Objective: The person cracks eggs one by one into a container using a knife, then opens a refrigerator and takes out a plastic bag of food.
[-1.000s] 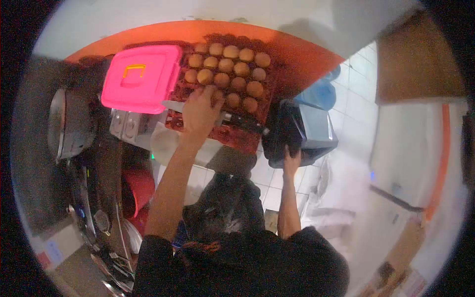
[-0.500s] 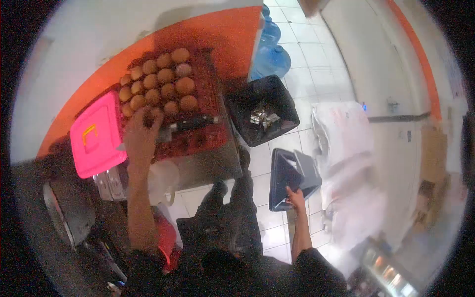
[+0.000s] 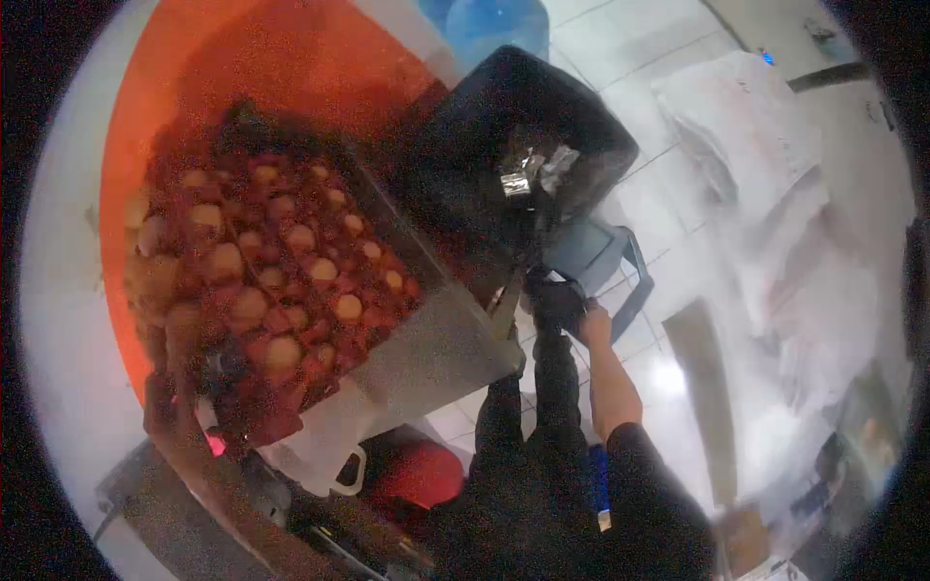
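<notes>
In the head view, my right hand (image 3: 595, 324) grips a blue-grey, frame-like bin lid (image 3: 635, 281) below a black bin (image 3: 605, 116). Silvery crumpled wrappers (image 3: 542, 172) lie inside that bin. Over on the left, my left hand (image 3: 163, 414) is at the near left edge of a red egg tray (image 3: 262, 421); its fingers are dark and blurred, so their grip does not show. Brown eggs (image 3: 249, 306) sit in the tray. A dark object (image 3: 227, 366) near the left hand is too blurred to name.
The tray rests on a grey box-like surface (image 3: 436, 353) against an orange and white wall. White translucent plastic (image 3: 334, 412) with a handle and a red object (image 3: 421, 474) are below it. Blue water bottles (image 3: 499, 24) stand behind the bin; a white sack (image 3: 746, 126) is at right.
The view has shifted closer to the bin and tray. My left hand has moved from over the eggs to the tray's near left edge. My right hand keeps the lid, now close under the bin.
</notes>
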`<state>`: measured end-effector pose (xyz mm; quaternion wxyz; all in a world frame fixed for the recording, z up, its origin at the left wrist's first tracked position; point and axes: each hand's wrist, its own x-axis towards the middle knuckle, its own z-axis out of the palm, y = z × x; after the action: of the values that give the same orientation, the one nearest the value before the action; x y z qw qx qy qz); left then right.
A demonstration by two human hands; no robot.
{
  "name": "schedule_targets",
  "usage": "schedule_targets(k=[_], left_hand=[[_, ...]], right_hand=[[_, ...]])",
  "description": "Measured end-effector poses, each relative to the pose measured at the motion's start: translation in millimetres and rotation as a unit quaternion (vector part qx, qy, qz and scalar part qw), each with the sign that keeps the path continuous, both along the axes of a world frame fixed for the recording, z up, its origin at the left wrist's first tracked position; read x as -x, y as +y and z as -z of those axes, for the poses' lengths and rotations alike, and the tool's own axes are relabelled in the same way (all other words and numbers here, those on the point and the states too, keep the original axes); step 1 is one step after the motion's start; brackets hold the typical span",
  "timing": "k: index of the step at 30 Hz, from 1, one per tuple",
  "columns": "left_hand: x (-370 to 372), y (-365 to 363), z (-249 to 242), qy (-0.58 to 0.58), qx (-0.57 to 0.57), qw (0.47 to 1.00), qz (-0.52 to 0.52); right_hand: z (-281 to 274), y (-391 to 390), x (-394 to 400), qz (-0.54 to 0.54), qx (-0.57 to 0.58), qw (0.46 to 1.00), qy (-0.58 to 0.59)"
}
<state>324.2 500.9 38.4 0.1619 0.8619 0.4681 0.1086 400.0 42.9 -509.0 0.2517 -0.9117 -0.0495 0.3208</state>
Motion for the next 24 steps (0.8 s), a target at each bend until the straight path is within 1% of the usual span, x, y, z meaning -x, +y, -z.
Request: schedule_targets(k=[1, 3, 4, 5, 6, 7, 8, 9, 10, 11, 12, 13, 14, 15, 17, 18, 19, 20, 21, 22, 23, 24], left_hand=[[-15, -1, -5, 0.018, -0.008, 1.000, 0.003], [20, 30, 3, -0.037, 0.015, 0.997, -0.061], [34, 40, 10, -0.074, 0.026, 0.992, -0.095], [32, 38, 11, -0.029, -0.002, 0.997, -0.070], [24, 33, 9, -0.017, -0.011, 0.998, -0.053], [17, 27, 7, -0.006, -0.021, 0.999, -0.036], [-2, 16, -2, -0.026, -0.010, 0.999, -0.025], [-17, 6, -16, 0.025, -0.003, 0.999, -0.036], [-30, 0, -35, 0.076, 0.007, 0.996, -0.048], [-25, 5, -39, 0.027, 0.001, 1.000, -0.016], [-16, 12, -32, -0.020, -0.008, 1.000, 0.017], [-8, 15, -25, -0.006, -0.043, 0.999, 0.024], [-4, 17, -32, -0.013, -0.044, 0.999, 0.018], [-1, 18, -39, -0.020, -0.046, 0.999, 0.011], [7, 13, -54, -0.084, 0.009, 0.996, -0.026], [18, 10, -63, -0.156, 0.031, 0.986, -0.050], [31, 5, -76, -0.228, 0.051, 0.970, -0.071], [49, -4, -81, -0.296, 0.071, 0.948, -0.091], [68, -11, -86, -0.334, 0.091, 0.932, -0.111], [90, -16, -84, -0.371, 0.108, 0.913, -0.129], [116, -23, -80, -0.409, 0.125, 0.892, -0.145], [142, -34, -76, -0.460, 0.180, 0.852, -0.172]], right_hand=[[5, 11, 7, 0.024, -0.016, 0.999, 0.017], [39, 2, 20, 0.051, -0.048, 0.997, 0.041], [40, -1, 29, -0.022, -0.060, 0.998, -0.029], [17, -6, 30, -0.046, -0.046, 0.996, 0.055], [77, -33, 67, -0.128, -0.121, 0.984, -0.038], [18, -30, 67, -0.087, -0.115, 0.989, 0.046], [-79, -14, 53, 0.050, -0.153, 0.972, 0.173], [-131, -7, 41, -0.005, -0.098, 0.967, 0.234], [-138, -19, 59, -0.031, -0.149, 0.971, 0.184], [-136, -28, 67, -0.057, -0.201, 0.969, 0.135], [-178, -12, 54, -0.007, -0.230, 0.964, 0.137], [-238, 3, 49, 0.043, -0.257, 0.956, 0.138], [-305, 32, 33, 0.050, -0.237, 0.963, 0.122], [-323, 44, 30, 0.023, -0.268, 0.961, 0.059], [-410, 96, 4, -0.052, -0.280, 0.958, -0.012], [-433, 117, -6, -0.093, -0.317, 0.941, -0.073], [-459, 139, -14, -0.133, -0.354, 0.916, -0.132], [-498, 167, -19, -0.189, -0.340, 0.900, -0.195], [-542, 197, -22, -0.243, -0.323, 0.879, -0.252], [-570, 224, -23, -0.273, -0.329, 0.855, -0.294], [-587, 248, -17, -0.302, -0.335, 0.827, -0.336], [-589, 270, -15, -0.342, -0.318, 0.807, -0.363]])
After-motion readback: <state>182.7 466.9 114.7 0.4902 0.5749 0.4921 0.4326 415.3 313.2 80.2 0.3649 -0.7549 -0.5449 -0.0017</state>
